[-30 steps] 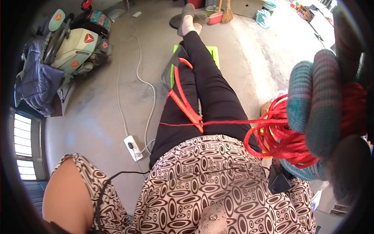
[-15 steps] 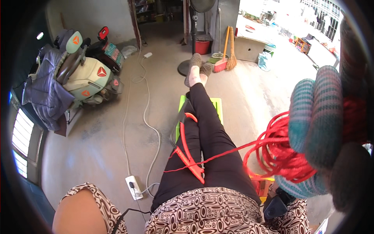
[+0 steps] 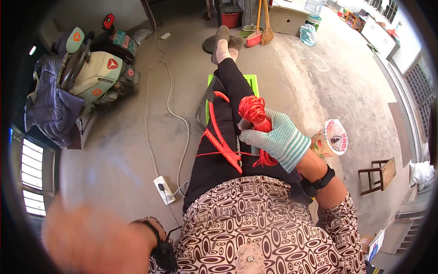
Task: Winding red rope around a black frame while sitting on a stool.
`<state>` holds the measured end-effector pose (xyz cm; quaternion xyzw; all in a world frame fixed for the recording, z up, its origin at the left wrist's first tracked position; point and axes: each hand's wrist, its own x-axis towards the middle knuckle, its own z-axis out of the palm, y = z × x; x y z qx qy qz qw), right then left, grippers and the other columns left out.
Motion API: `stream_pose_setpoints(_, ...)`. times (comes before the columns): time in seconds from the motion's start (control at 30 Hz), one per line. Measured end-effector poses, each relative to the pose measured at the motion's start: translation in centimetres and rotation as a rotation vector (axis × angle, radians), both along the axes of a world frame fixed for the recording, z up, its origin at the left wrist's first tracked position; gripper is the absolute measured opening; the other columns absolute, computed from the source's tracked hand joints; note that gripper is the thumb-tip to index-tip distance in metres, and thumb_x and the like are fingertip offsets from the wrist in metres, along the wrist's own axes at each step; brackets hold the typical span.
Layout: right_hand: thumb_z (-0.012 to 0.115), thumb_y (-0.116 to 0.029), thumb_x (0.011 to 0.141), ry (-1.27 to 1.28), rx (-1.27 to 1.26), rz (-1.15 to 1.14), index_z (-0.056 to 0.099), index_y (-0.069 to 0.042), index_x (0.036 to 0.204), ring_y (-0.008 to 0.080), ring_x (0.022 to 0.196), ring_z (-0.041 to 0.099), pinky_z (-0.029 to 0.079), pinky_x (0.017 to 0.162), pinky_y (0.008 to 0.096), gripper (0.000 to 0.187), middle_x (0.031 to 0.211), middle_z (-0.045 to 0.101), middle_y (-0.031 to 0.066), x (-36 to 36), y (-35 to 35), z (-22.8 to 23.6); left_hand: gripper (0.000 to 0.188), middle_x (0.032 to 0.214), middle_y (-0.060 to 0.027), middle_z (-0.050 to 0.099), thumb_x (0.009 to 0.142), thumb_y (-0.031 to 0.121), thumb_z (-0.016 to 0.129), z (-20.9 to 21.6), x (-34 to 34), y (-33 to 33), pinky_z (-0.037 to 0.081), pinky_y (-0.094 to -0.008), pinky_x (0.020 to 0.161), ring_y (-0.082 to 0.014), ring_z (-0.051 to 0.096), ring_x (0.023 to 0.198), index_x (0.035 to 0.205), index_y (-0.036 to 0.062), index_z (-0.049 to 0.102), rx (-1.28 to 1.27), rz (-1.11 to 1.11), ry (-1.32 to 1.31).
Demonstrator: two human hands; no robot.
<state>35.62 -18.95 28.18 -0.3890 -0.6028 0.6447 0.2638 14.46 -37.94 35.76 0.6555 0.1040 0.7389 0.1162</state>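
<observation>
- Records a clear change within the last second: lowers right hand (image 3: 282, 138) from close by the lens at the far right to a place over the thighs.
- Means, by judgement, better access for the winding work: brings red cord hank (image 3: 252, 109) close to the black frame (image 3: 201, 112) and red bars (image 3: 223, 150) on the left thigh.
- Grasps the hank at its narrowed middle with the right hand, in a pale teal knitted glove (image 3: 292, 147) with white stripes toward the wrist.
- Shows left hand (image 3: 93, 237) at lower left, apparently bare and badly blurred; cannot tell whether clenched or released.
- Lies above the lap, just right of the bars, touching neither bars nor floor as far as visible.
- Looks bright red and slightly glossy, bunched in many rounded loops above the fist, with looser loops hanging below.
- Runs a single red strand (image 3: 214, 154) leftward across the bars toward the outer left thigh; cannot tell whether tied there.
- Includes, beyond the hank, green stool (image 3: 252, 81) under the legs and bag-lined bin (image 3: 335, 137) to the right.
</observation>
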Motion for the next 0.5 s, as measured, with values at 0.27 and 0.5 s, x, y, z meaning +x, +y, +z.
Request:
stream_pose_setpoints(0.27,0.064,-0.030,0.089,0.294,-0.066,0.066,0.055,-0.002,0.107,0.0123,0.059,0.059,0.050,0.056,0.0253,0.035,0.077,0.059,0.0046,0.6,0.9,-0.1,0.049,0.132,-0.0116,0.047,0.088,0.009,0.061,-14.5,3.8,12.1,0.051,-0.0291,0.077,-0.0174,0.055,0.108,0.134,0.0023,0.042,-1.275,-0.562,0.056)
stream_pose_setpoints(0.5,0.069,-0.027,0.085,-0.178,0.346,-0.262,0.058,-0.001,0.108,0.0175,0.072,0.065,0.053,0.067,0.0295,0.037,0.079,0.065,0.0107,2.9,3.2,-4.8,0.016,0.074,0.0011,0.063,0.090,0.015,0.064,-16.2,1.0,11.7,0.044,-0.0190,0.056,-0.0020,0.054,0.064,0.093,-0.0003,0.064,-1.349,-0.144,0.270)
